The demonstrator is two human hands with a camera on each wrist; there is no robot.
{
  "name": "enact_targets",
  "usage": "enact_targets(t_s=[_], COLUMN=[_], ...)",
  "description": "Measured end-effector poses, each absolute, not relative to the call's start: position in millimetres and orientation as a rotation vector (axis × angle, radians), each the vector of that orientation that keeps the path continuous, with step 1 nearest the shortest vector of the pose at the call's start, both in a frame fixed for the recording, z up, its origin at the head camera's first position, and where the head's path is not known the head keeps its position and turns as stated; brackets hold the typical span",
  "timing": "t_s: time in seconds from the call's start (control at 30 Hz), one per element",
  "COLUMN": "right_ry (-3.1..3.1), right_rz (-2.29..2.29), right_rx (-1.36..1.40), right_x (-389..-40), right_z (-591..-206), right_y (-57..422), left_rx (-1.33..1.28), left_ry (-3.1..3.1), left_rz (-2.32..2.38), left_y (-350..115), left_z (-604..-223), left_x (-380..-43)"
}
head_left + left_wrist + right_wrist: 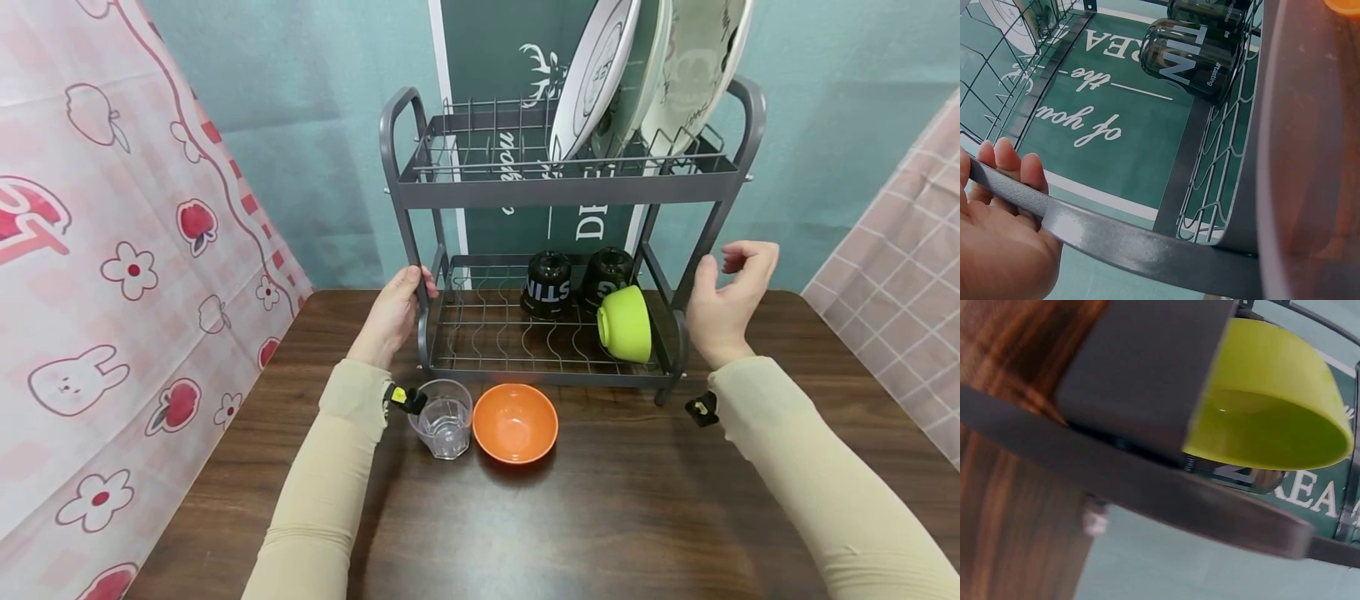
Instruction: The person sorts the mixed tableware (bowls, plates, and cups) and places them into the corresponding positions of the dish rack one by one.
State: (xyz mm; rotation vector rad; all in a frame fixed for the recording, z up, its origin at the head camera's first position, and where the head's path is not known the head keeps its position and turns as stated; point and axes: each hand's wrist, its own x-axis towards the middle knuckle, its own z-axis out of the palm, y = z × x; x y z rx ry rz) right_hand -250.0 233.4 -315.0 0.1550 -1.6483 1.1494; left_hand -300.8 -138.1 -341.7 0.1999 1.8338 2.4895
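Observation:
A grey two-tier dish rack [570,192] stands on the table. My left hand [393,312] grips its left post, with the fingers curled round the metal bar [1085,225] in the left wrist view. My right hand [727,304] is beside the right post, thumb up and fingers loosely bent, holding nothing. Whether it touches the post is unclear; the right wrist view does not show the hand. On the lower tier a lime-green bowl [628,325] lies on its side, next to two dark glasses [546,285] standing upside down. Several plates [596,79] lean upright on the upper tier.
In front of the rack, an orange bowl [515,423] sits beside a clear glass [444,421] on the brown wooden table [600,517]. A pink patterned curtain [150,275] hangs at left and a checked cloth [900,275] at right. A green cloth backdrop [300,150] is behind.

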Motion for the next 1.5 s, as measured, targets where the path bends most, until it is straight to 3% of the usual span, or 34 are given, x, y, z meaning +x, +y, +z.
enact_targets(t_s=[0.23, 0.5, 1.1, 1.5], right_ry=[-1.7, -1.614, -1.515, -1.479], right_rz=[1.487, 1.813, 2.044, 2.066], right_rx=[0.088, 0.186, 0.188, 0.156], right_x=[-269.6, -268.1, -270.3, -273.3], right_z=[-341.2, -332.9, -326.0, -326.8], right_y=[256.1, 246.2, 243.4, 242.2], left_rx=[0.205, 0.201, 0.188, 0.157], left_ry=[1.846, 1.827, 1.887, 1.752], left_rz=[2.482, 2.495, 2.406, 2.482], left_y=[-138.0, -137.4, -140.6, -153.0], left_z=[-341.5, -342.1, -338.2, -317.5], left_x=[-301.2, -301.0, -296.5, -267.7])
